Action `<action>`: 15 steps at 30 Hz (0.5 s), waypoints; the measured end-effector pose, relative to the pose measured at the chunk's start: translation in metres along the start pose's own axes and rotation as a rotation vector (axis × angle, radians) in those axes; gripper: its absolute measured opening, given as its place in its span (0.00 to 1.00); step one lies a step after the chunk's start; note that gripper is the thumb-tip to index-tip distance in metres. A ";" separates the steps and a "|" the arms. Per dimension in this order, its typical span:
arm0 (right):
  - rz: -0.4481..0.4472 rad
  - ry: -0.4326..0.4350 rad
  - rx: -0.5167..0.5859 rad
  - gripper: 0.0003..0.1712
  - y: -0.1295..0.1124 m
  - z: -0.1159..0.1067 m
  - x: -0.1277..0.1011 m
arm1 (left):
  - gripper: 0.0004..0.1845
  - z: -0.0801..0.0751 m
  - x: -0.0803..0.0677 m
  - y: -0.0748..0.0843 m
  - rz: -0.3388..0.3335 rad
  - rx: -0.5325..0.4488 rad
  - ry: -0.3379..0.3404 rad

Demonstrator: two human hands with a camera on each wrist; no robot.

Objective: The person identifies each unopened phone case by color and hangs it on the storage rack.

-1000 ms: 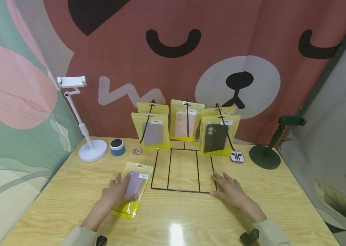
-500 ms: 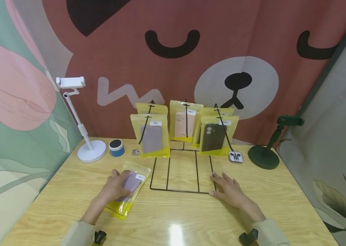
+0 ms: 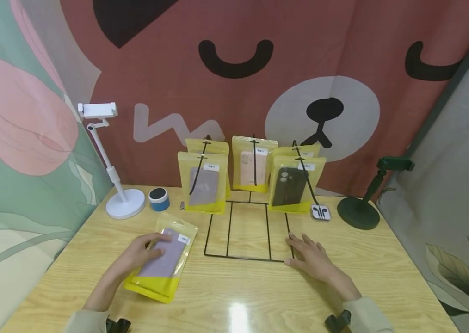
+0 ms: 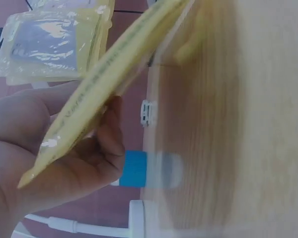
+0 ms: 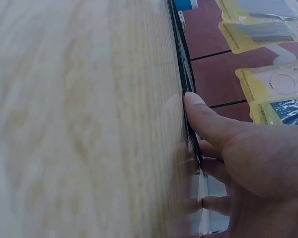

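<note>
The pale wooden table (image 3: 259,296) carries a black wire display rack (image 3: 247,229), from whose hooks several yellow packets hang. The flat base frame of the rack lies on the tabletop. The right hand (image 3: 313,259) rests flat beside that frame's front right corner, its fingers (image 5: 208,121) straight and slightly spread, one fingertip touching the black wire; it holds nothing. The left hand (image 3: 134,256) grips a yellow plastic packet holding a mauve phone case (image 3: 163,263), thumb on top and fingers curled beneath its left edge. The packet is tilted, its left side lifted off the table, just left of the rack's base. It has a clear window, a small white label near the top and a solid yellow bottom band.
</note>
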State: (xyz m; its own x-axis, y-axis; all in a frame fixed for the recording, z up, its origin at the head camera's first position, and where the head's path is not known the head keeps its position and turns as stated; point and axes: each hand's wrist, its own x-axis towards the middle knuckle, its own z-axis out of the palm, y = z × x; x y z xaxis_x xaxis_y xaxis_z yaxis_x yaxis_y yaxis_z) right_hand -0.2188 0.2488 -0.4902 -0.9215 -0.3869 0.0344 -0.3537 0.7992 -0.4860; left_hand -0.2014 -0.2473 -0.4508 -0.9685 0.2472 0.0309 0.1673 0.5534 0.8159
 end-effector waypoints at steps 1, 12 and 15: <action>0.001 0.000 0.001 0.40 0.000 0.000 0.000 | 0.15 -0.001 -0.002 0.000 0.006 -0.010 0.010; 0.011 -0.002 0.007 0.40 -0.001 -0.001 0.001 | 0.13 -0.026 -0.035 0.026 0.231 -0.033 0.021; 0.008 -0.002 0.008 0.40 -0.002 -0.001 0.000 | 0.14 -0.032 -0.043 0.035 0.282 -0.087 -0.010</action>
State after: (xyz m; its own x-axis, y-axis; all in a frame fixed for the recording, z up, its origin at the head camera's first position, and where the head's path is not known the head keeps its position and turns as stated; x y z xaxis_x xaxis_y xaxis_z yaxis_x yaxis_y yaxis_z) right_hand -0.2185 0.2478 -0.4886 -0.9239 -0.3815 0.0289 -0.3451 0.7983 -0.4935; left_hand -0.1597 -0.2638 -0.4048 -0.8838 0.3900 0.2583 0.4130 0.3911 0.8225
